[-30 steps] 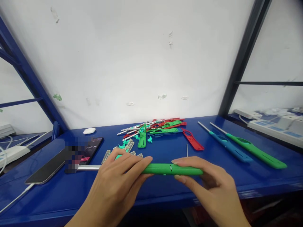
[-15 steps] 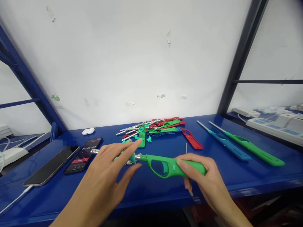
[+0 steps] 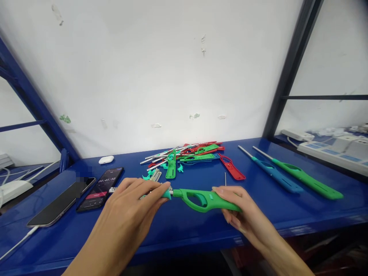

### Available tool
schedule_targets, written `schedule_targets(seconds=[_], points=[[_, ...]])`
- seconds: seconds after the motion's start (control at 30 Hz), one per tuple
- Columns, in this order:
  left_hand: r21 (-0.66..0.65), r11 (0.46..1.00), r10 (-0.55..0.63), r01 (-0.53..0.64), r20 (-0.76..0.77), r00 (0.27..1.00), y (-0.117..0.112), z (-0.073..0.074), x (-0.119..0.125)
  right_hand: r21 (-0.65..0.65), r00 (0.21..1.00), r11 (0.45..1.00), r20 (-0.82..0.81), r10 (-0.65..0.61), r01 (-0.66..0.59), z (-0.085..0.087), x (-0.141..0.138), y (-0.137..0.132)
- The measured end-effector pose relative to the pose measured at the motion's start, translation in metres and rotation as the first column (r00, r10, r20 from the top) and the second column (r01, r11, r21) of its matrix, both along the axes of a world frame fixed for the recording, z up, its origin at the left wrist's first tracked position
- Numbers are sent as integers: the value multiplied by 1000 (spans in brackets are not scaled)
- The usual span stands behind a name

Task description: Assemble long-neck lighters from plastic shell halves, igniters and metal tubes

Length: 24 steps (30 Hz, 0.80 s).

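Note:
My right hand (image 3: 238, 207) is closed around the handle of a green gas lighter (image 3: 212, 201), which lies level with its tube pointing left. A thin metal rod (image 3: 225, 178) sticks up behind the right fingers; its lower end is hidden. My left hand (image 3: 135, 205) pinches a teal collar (image 3: 166, 194) on the lighter's metal tube, just left of the green body. Most of the tube is under the left fingers, with its tip (image 3: 112, 189) showing beyond them. Small metal and teal parts (image 3: 155, 175) lie behind the left hand.
A pile of lighter tubes and red and green shells (image 3: 198, 152) lies at the back by the wall. A red shell (image 3: 232, 168) is near it. Blue (image 3: 277, 174) and green (image 3: 310, 178) lighters rest at right. Two phones (image 3: 63, 201) and a white case (image 3: 106, 160) are at left.
My left fingers have closed on the teal collar, which has moved right along the tube toward the green body. The right hand keeps its hold on the lighter.

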State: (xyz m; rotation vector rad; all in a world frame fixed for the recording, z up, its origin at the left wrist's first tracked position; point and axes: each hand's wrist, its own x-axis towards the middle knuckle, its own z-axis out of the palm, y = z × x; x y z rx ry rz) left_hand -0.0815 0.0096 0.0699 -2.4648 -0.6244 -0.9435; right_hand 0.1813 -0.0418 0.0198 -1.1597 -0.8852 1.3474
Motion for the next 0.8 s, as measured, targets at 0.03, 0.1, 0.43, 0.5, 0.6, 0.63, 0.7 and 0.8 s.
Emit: schedule_targets(seconds=[0.03, 0.1, 0.43, 0.5, 0.6, 0.63, 0.7, 0.8], points=[[-4, 1000, -13, 13, -1, 1000, 0, -1, 2, -5, 1000, 1000, 3, 1, -1, 0, 0, 0], [-9, 1000, -28, 28, -2, 1000, -1, -3, 6, -21, 1000, 1000, 9, 3, -3, 0, 1, 0], [-15, 1000, -19, 19, -28, 999, -1, -18, 8, -15, 994, 995, 47, 100, -99, -5, 7, 2], [15, 998, -63, 63, -7, 998, -1, -18, 10, -6, 991, 992, 51, 123, -123, -6, 8, 3], [74, 989, -127, 125, 24, 992, -2, -14, 16, 0, 988, 990, 53, 143, -143, -6, 9, 4], [88, 987, -135, 132, 27, 990, -3, -13, 18, -1, 988, 989, 55, 147, -147, -7, 9, 5], [106, 984, -143, 140, 27, 989, -4, -12, 21, -6, 986, 988, 59, 153, -153, -7, 10, 6], [107, 982, -160, 156, 30, 987, -5, -12, 23, -14, 985, 987, 73, 159, -158, -7, 10, 7]])
